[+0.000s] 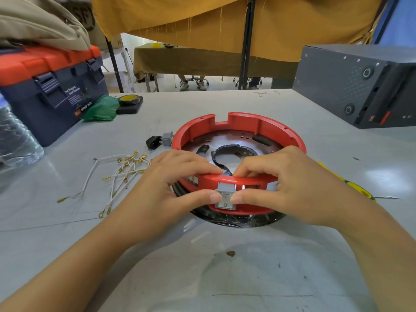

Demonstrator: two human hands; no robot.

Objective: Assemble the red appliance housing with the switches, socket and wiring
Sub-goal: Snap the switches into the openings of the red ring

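Observation:
The round red housing lies on the grey table with its open side up and a metal plate inside. A grey rocker switch sits in the opening of its near wall. My left hand and my right hand grip that near wall from either side, fingers hooked over the rim, both thumbs pressing the switch face. A second grey switch and a black socket lie left of the housing. White wires with gold terminals are spread further left.
A blue and orange toolbox stands at the back left with a green bag and a tape roll beside it. A plastic bottle is at the left edge. A dark metal case stands back right. A yellow tool lies behind my right hand.

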